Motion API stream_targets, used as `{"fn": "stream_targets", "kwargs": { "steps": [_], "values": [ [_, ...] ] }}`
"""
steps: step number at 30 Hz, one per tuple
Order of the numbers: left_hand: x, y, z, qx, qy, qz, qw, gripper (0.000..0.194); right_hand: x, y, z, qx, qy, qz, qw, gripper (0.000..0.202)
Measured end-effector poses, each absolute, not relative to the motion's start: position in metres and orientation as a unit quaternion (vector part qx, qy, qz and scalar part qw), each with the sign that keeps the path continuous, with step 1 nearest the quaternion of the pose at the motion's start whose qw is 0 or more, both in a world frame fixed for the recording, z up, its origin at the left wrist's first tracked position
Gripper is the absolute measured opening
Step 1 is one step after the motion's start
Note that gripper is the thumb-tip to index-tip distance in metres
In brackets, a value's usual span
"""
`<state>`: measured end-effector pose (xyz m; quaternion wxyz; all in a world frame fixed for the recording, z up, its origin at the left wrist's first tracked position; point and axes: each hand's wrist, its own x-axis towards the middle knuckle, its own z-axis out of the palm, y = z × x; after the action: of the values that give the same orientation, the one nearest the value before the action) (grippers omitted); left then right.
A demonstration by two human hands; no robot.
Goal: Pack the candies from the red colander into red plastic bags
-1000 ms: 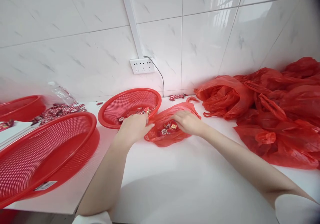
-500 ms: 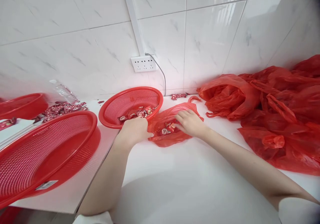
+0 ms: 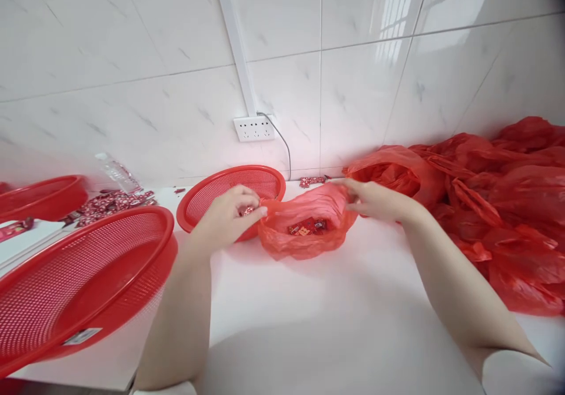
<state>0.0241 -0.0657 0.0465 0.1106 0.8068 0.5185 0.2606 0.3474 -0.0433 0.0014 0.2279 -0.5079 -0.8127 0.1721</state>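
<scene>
Since the earlier frame, the right hand (image 3: 375, 199) has moved from over the packets (image 3: 306, 226) to the right rim of the bag (image 3: 300, 249), and the bag's mouth now gapes wider. That hand pinches the rim between thumb and fingers. The left hand (image 3: 227, 218) grips the bag's left edge, thumb toward the bag, in front of the small basket (image 3: 200, 203). The bag sits on the table (image 3: 309, 324) between the two hands, just right of the small basket, with the packets lying inside it. A large basket (image 3: 145, 254) stands at the near left, and a heap of red bags (image 3: 507, 206) fills the right. More wrappers (image 3: 312, 181) lie at the far side by the wall (image 3: 282, 83).
</scene>
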Motion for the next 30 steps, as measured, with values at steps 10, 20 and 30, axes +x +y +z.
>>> {"fn": "stream_targets", "kwargs": {
  "steps": [10,20,30],
  "values": [
    [0.065,-0.059,0.068,0.663,0.268,0.578,0.392,0.052,0.322,-0.060,0.046,-0.292,-0.639,0.044,0.711,0.033],
    [0.101,-0.082,0.048,0.773,0.337,0.242,0.480,0.035,0.296,-0.083,0.039,-0.143,-0.803,0.186,0.548,0.033],
    [0.106,-0.072,0.043,0.661,0.383,0.345,0.545,0.039,0.298,-0.077,0.040,-0.223,-0.812,0.198,0.502,0.018]
  ]
}}
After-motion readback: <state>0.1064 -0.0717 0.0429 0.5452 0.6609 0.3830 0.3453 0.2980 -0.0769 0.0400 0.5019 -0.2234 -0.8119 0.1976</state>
